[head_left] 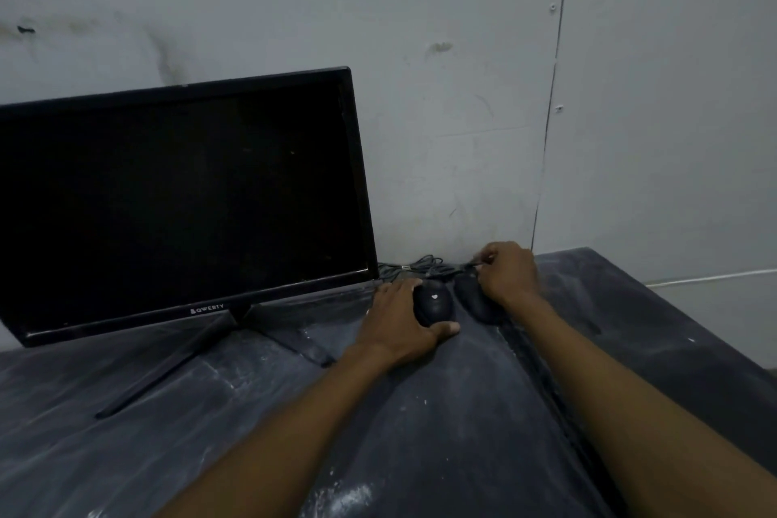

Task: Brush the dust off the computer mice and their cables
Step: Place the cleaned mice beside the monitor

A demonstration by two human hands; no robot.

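Two black computer mice lie side by side near the wall on a dark, dusty table (pixel 260 425). My left hand (pixel 399 320) grips the left mouse (pixel 435 303), thumb curled round its near end. The right mouse (pixel 479 299) lies partly under my right hand (pixel 506 273), whose fingertips pinch a thin dark thing, probably a cable, at the mouse's far end. A tangle of cables (pixel 414 265) lies behind both mice against the wall. No brush is in view.
A black monitor (pixel 181 202) on a V-shaped stand (pixel 202 349) stands to the left, close to the left mouse. The grey wall (pixel 462 118) rises right behind the mice. The table's right edge (pixel 689 324) runs diagonally; white dust streaks mark its surface.
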